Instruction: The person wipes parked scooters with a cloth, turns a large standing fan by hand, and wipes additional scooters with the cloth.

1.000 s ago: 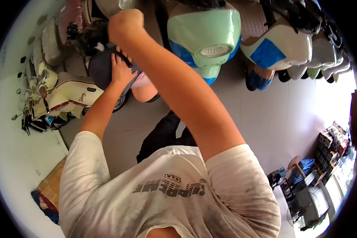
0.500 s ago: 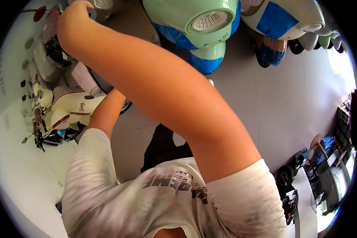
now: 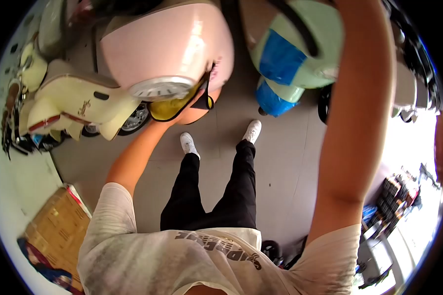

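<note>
My left arm reaches up and forward to a pale pink scooter (image 3: 167, 44) with a round, slatted lamp or grille on its front. At the arm's end my left hand (image 3: 181, 117) is mostly covered by a yellow piece with black edging (image 3: 168, 109), which it seems to grip; the fingers are hidden. A thin black strap runs up from that piece along the scooter's side. My right arm stretches straight up on the right side, and its hand lies beyond the top edge, so what it touches does not show.
A mint-green scooter (image 3: 325, 54) with blue film stands right of the pink one, a blurred dark bar (image 3: 298, 27) before it. A cream scooter (image 3: 79, 101) is at the left. Cardboard (image 3: 54, 221) leans at lower left. Shelving with goods (image 3: 391, 199) stands at right.
My right arm has swung from across my body at upper left to the right side. The view has shifted, bringing the pink scooter, my feet and the yellow-and-black piece into sight.
</note>
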The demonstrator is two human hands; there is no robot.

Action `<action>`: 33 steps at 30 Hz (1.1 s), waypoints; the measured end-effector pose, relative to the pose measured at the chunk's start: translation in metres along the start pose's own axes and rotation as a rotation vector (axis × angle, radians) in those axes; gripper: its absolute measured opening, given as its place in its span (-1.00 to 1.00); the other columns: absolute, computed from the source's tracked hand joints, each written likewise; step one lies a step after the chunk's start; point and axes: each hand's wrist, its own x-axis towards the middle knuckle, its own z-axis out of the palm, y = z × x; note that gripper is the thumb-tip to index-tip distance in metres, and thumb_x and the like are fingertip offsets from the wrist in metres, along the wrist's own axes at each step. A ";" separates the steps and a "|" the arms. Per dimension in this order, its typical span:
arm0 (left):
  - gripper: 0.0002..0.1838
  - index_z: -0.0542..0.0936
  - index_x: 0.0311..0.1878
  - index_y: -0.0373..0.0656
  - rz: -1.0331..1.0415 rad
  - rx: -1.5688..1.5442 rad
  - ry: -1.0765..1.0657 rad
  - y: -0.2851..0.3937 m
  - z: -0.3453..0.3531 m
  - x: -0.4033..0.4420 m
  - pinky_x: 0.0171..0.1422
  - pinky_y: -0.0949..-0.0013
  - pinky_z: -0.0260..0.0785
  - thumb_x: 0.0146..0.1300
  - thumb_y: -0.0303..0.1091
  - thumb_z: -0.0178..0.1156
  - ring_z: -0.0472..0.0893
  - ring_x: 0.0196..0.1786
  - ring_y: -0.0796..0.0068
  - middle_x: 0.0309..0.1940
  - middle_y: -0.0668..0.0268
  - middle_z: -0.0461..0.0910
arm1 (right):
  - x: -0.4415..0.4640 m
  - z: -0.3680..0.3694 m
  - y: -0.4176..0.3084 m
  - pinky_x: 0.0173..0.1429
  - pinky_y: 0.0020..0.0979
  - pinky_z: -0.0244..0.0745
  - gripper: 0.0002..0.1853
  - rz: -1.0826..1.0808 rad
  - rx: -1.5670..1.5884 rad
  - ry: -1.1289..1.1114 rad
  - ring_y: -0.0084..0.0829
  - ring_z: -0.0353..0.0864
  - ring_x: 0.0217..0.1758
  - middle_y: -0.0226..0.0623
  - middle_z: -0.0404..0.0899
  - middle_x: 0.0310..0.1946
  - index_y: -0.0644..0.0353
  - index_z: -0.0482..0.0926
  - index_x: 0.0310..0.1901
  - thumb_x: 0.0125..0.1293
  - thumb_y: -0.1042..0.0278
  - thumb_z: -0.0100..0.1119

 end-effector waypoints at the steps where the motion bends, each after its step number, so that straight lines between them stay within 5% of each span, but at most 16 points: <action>1: -0.29 0.11 0.64 0.05 -0.093 -0.151 0.011 -0.009 0.004 -0.017 0.66 0.09 0.01 0.43 -0.32 -0.05 0.15 0.62 0.28 0.64 0.25 0.07 | 0.003 -0.001 -0.001 0.02 -0.16 0.55 -0.48 0.007 -0.013 -0.001 -0.32 0.72 -0.11 -0.35 0.74 -0.09 0.02 0.69 0.14 0.11 0.09 0.43; 3: -0.50 0.43 0.46 0.02 -0.319 -0.703 0.204 -0.018 0.043 -0.045 0.61 0.01 0.05 0.49 -0.19 0.01 0.32 0.51 0.10 0.46 0.17 0.39 | 0.004 0.000 0.002 0.02 -0.18 0.55 -0.46 0.022 -0.039 -0.012 -0.32 0.72 -0.12 -0.33 0.74 -0.10 0.04 0.68 0.15 0.12 0.08 0.42; 7: -0.56 0.57 0.31 -0.06 -0.314 -0.533 0.368 -0.014 0.092 -0.054 0.54 -0.04 0.16 0.42 -0.18 0.12 0.43 0.38 -0.04 0.34 0.10 0.49 | -0.005 -0.006 -0.001 0.00 -0.35 0.52 -0.41 0.111 -0.111 0.061 -0.39 0.70 -0.16 -0.22 0.73 -0.17 0.20 0.62 0.20 0.14 0.11 0.39; 8: -0.56 0.57 0.28 -0.11 -0.296 -0.386 0.488 -0.005 0.104 -0.053 0.50 -0.05 0.22 0.40 -0.19 0.16 0.46 0.34 -0.08 0.33 0.06 0.50 | -0.001 -0.002 0.007 -0.25 -0.47 0.47 -0.39 0.056 -0.014 0.098 -0.53 0.63 -0.38 -0.30 0.67 -0.40 0.25 0.59 0.23 0.14 0.16 0.39; 9: -0.56 0.58 0.25 -0.17 -0.279 -0.232 0.600 0.004 0.112 -0.050 0.46 -0.05 0.28 0.38 -0.20 0.19 0.50 0.29 -0.12 0.31 0.02 0.50 | -0.004 -0.008 -0.006 -0.34 -0.47 0.39 -0.40 0.112 -0.004 0.053 -0.53 0.57 -0.45 -0.33 0.65 -0.43 0.23 0.62 0.20 0.12 0.13 0.37; 11: -0.46 0.46 0.32 -0.28 -0.372 -0.302 0.597 0.020 0.101 -0.041 0.42 -0.07 0.34 0.30 -0.30 0.25 0.55 0.22 -0.16 0.34 -0.10 0.43 | -0.007 -0.016 -0.019 -0.46 -0.50 0.27 -0.42 0.207 0.021 -0.017 -0.60 0.45 -0.56 -0.41 0.60 -0.51 0.20 0.65 0.16 0.10 0.10 0.36; 12: -0.38 0.36 0.39 -0.33 -0.697 -0.707 0.431 0.020 0.074 -0.035 0.45 -0.06 0.30 0.30 -0.34 0.24 0.48 0.30 -0.21 0.41 -0.18 0.32 | -0.005 -0.015 -0.014 -0.46 -0.50 0.27 -0.42 0.194 0.006 -0.025 -0.60 0.45 -0.56 -0.41 0.60 -0.51 0.20 0.65 0.16 0.10 0.10 0.36; 14: -0.22 0.16 0.51 -0.36 -0.939 -0.948 0.566 0.011 0.047 -0.030 0.52 -0.03 0.22 0.29 -0.37 0.25 0.30 0.46 -0.26 0.51 -0.30 0.09 | -0.003 -0.011 -0.001 -0.61 -0.56 0.11 -0.56 0.244 0.042 -0.003 -0.71 0.30 -0.71 -0.53 0.44 -0.67 0.23 0.63 0.14 0.24 0.25 0.28; 15: -0.16 0.08 0.56 -0.35 -0.859 -0.759 0.887 0.002 0.047 -0.026 0.56 -0.01 0.17 0.29 -0.37 0.25 0.19 0.54 -0.28 0.55 -0.34 -0.02 | -0.003 -0.012 -0.004 -0.61 -0.56 0.11 -0.56 0.232 0.036 -0.006 -0.71 0.30 -0.71 -0.53 0.44 -0.67 0.23 0.63 0.14 0.24 0.25 0.28; 16: -0.16 0.00 0.59 -0.37 -0.879 -0.932 0.926 -0.005 0.048 -0.023 0.65 -0.04 -0.05 0.35 -0.35 0.17 -0.07 0.64 -0.28 0.62 -0.23 -0.15 | -0.004 -0.014 -0.007 -0.62 -0.56 0.11 -0.58 0.227 0.041 -0.024 -0.72 0.30 -0.71 -0.53 0.44 -0.67 0.23 0.64 0.11 0.25 0.25 0.28; 19: -0.27 0.01 0.59 -0.37 -0.836 -0.711 0.915 -0.036 0.041 -0.016 0.65 0.03 -0.01 0.43 -0.42 0.03 -0.04 0.65 -0.20 0.64 -0.16 -0.14 | -0.007 -0.016 -0.013 -0.62 -0.56 0.12 -0.62 0.197 0.060 -0.012 -0.72 0.31 -0.71 -0.54 0.44 -0.67 0.23 0.66 0.06 0.26 0.23 0.29; 21: -0.37 0.16 0.55 -0.32 -0.778 -0.391 0.897 -0.070 0.077 -0.007 0.63 0.10 0.07 0.47 -0.45 0.02 0.12 0.60 -0.15 0.58 -0.16 0.05 | -0.008 -0.017 -0.019 -0.62 -0.55 0.14 -0.62 0.209 0.030 -0.022 -0.71 0.31 -0.71 -0.54 0.43 -0.68 0.18 0.67 0.07 0.27 0.22 0.29; 23: -0.38 0.14 0.58 -0.24 -0.839 -2.226 1.171 -0.105 0.061 -0.003 0.64 0.12 -0.02 0.51 -0.34 -0.04 0.12 0.63 0.08 0.58 -0.07 0.13 | -0.008 -0.016 -0.020 -0.62 -0.54 0.16 -0.62 0.213 0.015 -0.005 -0.70 0.32 -0.71 -0.54 0.43 -0.68 0.16 0.67 0.08 0.27 0.21 0.29; 24: -0.37 0.14 0.58 -0.24 -0.914 -2.424 1.237 -0.116 0.056 0.003 0.64 0.11 -0.02 0.50 -0.33 -0.03 0.12 0.63 0.08 0.58 -0.07 0.13 | -0.008 -0.016 -0.021 -0.61 -0.53 0.17 -0.62 0.211 -0.004 0.010 -0.70 0.32 -0.71 -0.54 0.43 -0.68 0.14 0.67 0.08 0.27 0.20 0.29; 30: -0.33 0.14 0.57 -0.25 -0.901 -1.287 1.066 -0.095 0.047 -0.002 0.63 0.10 0.00 0.46 -0.29 0.03 0.14 0.62 0.05 0.57 -0.08 0.16 | -0.005 -0.015 -0.016 -0.61 -0.53 0.17 -0.60 0.230 0.041 -0.035 -0.70 0.32 -0.71 -0.55 0.41 -0.68 0.15 0.66 0.10 0.28 0.19 0.29; 33: -0.31 0.14 0.57 -0.25 -0.924 -1.081 1.022 -0.069 0.061 -0.004 0.63 0.09 0.00 0.45 -0.28 0.05 0.15 0.61 0.04 0.56 -0.08 0.17 | -0.002 -0.014 -0.005 -0.62 -0.54 0.13 -0.60 0.231 0.006 -0.028 -0.70 0.30 -0.72 -0.55 0.42 -0.68 0.17 0.65 0.13 0.30 0.21 0.28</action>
